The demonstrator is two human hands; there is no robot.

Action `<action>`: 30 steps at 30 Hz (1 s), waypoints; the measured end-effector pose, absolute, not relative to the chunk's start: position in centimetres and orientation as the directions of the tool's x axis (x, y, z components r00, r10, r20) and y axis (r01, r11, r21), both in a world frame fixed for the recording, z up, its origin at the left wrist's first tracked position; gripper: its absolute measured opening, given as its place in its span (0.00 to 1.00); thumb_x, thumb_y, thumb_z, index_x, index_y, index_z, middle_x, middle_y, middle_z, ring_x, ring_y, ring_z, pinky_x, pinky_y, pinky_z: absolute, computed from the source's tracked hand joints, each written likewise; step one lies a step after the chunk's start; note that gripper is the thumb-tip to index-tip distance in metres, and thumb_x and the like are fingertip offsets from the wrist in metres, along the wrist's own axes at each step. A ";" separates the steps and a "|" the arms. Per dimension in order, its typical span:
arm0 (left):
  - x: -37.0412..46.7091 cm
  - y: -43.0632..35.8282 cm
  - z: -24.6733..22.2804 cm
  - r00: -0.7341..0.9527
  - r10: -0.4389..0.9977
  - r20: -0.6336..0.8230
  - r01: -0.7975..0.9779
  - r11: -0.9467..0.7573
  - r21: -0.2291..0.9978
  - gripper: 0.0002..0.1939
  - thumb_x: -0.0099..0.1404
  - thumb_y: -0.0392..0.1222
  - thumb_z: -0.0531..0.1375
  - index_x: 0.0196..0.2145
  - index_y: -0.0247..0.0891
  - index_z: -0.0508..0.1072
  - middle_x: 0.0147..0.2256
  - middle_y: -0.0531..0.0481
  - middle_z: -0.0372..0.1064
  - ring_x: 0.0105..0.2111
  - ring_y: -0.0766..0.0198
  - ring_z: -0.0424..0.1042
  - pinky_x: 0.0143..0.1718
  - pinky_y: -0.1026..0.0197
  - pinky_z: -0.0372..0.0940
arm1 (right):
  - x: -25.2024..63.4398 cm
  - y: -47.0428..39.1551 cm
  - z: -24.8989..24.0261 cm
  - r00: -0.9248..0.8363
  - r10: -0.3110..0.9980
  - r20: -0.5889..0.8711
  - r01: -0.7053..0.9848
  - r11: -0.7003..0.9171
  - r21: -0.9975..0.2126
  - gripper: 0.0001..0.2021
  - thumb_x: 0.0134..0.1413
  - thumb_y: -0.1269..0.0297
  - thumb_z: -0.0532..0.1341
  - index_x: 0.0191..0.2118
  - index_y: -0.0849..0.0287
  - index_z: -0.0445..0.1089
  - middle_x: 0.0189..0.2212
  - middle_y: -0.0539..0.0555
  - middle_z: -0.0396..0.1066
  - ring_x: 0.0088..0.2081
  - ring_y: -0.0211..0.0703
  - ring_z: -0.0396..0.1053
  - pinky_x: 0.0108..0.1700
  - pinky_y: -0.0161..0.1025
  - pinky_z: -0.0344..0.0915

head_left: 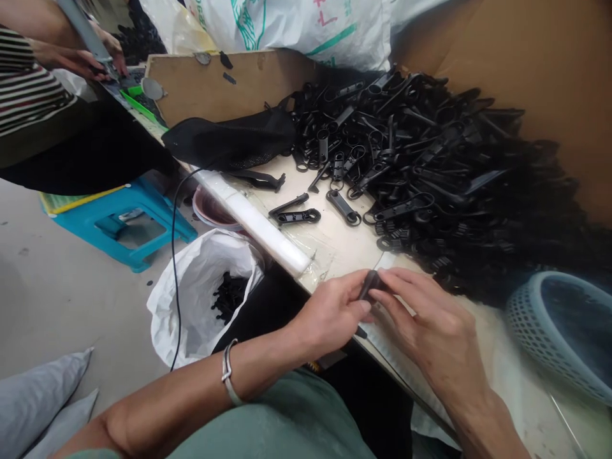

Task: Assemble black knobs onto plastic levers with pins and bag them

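Between both hands, over the table's near edge, is a small black plastic part (370, 285). My left hand (329, 313), with a silver bracelet on the wrist, pinches it from the left. The fingertips of my right hand (428, 319) close on its right side. Past the hands, a few loose black parts (343, 208) lie on the pale tabletop (335, 245). A large heap of similar black parts (406, 146) covers the back and right of the table.
A light-blue basket (530, 312) stands at the right. Below the table's left edge, a white sack (167, 319) holds black pieces, near a blue stool (119, 223). A black cable hangs over the sack. Another person's hands (90, 60) work at the upper left.
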State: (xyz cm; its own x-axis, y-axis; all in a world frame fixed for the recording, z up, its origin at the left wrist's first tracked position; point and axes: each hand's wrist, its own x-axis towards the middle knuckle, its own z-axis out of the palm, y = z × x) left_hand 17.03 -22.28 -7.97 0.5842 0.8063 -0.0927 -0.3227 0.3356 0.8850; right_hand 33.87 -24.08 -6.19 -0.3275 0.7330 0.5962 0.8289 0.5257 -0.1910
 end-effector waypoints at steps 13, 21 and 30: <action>16.0 -22.4 -7.6 0.650 0.752 -0.108 -0.214 0.318 0.924 0.17 0.70 0.46 0.59 0.53 0.36 0.75 0.36 0.49 0.71 0.29 0.70 0.70 0.26 0.70 0.65 | 35.9 -26.2 -6.4 0.025 0.988 0.154 0.604 0.108 -0.790 0.18 0.61 0.48 0.63 0.47 0.55 0.80 0.36 0.53 0.79 0.31 0.42 0.77 0.32 0.30 0.76; 16.6 -22.5 -6.6 0.561 0.827 0.041 -0.166 0.064 0.984 0.09 0.74 0.38 0.53 0.38 0.36 0.72 0.27 0.55 0.70 0.31 0.72 0.70 0.37 0.70 0.66 | 33.2 -25.7 -5.2 0.110 0.990 0.094 0.612 0.007 -0.791 0.20 0.59 0.46 0.60 0.27 0.56 0.78 0.15 0.49 0.67 0.17 0.35 0.65 0.20 0.25 0.64; 13.7 -16.0 -4.1 0.464 0.871 0.162 0.737 -0.481 0.476 0.14 0.77 0.41 0.49 0.53 0.38 0.69 0.37 0.48 0.74 0.34 0.60 0.73 0.32 0.60 0.59 | 33.1 -15.3 -5.1 -0.033 0.998 0.047 0.837 0.053 -0.545 0.23 0.64 0.51 0.55 0.56 0.61 0.72 0.38 0.59 0.77 0.33 0.48 0.76 0.39 0.43 0.73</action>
State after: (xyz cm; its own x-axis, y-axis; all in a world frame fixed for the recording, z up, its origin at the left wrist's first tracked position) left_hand 13.72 -16.04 -4.08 0.4639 0.8710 0.1619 0.7366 -0.4808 0.4757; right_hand 33.09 -15.25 -5.11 -0.0331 0.9983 0.0471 0.8365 0.0534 -0.5453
